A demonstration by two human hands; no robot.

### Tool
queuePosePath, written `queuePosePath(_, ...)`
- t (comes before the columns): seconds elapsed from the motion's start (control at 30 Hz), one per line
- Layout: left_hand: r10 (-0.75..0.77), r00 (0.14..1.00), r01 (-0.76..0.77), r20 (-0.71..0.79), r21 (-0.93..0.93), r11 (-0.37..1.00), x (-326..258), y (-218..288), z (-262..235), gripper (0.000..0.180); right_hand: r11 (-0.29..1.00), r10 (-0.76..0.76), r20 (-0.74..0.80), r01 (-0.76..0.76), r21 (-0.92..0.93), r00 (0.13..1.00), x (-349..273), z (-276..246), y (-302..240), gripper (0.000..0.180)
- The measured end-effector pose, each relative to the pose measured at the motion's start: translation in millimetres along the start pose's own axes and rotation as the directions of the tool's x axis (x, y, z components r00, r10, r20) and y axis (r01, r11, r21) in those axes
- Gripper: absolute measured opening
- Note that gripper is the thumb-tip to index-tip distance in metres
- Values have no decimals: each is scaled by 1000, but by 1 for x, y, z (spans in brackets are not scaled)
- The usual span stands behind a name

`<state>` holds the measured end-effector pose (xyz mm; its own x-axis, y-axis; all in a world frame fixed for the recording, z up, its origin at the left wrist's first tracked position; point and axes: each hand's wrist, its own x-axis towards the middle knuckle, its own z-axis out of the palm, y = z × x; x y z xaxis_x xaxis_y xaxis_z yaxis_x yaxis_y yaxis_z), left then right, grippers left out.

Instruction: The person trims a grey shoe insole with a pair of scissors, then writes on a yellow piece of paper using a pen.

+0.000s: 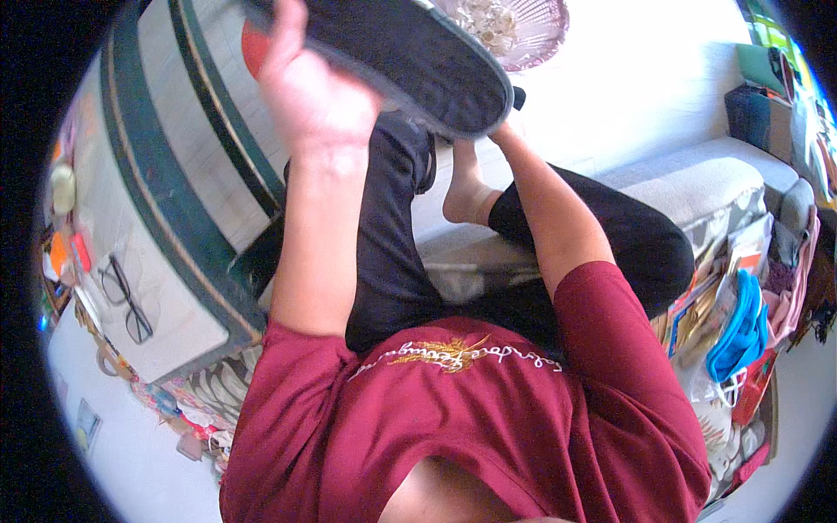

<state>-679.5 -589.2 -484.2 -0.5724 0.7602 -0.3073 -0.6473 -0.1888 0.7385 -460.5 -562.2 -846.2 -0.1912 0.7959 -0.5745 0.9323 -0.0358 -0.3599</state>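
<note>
At the top of the view I hold up a shoe [418,65] with a long black sole and a grey edge. My left hand [309,96] is closed on its left side, thumb up and palm toward me; the fingers pass behind the shoe. A bit of red [255,48] shows beside that thumb, its kind unclear. My right forearm [558,205] reaches up to the shoe's lower right end, which hides the right hand. Close by that end, a small black tip [520,98] sticks out; what it belongs to is hidden.
My bent legs in black trousers [388,227] rest on a grey sofa [689,187], one foot [466,192] bare of a shoe. Left stands a green-and-white table [166,296] with eyeglasses [126,296]. A pink fluted bowl [545,35] is beyond. Bags and a blue cloth [739,327] are right.
</note>
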Motion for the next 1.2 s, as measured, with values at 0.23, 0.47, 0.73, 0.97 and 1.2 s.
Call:
queuePosePath(0.23,-189,977,207,95,-243,948,16,-11,2,49,982,187,-12,-187,38,982,-5,-10,-26,23)
queuePosePath(0.47,-229,958,278,173,-365,889,24,-7,-17,39,897,35,-126,24,441,991,12,10,6,16)
queuePosePath(0.73,-233,945,303,228,-351,886,24,2,-35,41,949,-190,-304,255,188,933,0,-6,1,8)
queuePosePath(0.97,-28,1000,30,14,-224,974,0,-4,17,44,933,-216,-447,319,169,868,26,30,28,6)
queuePosePath(1.2,-49,999,48,-2,-175,983,-7,-5,21,47,981,-184,-184,192,24,965,-13,-25,-5,18)
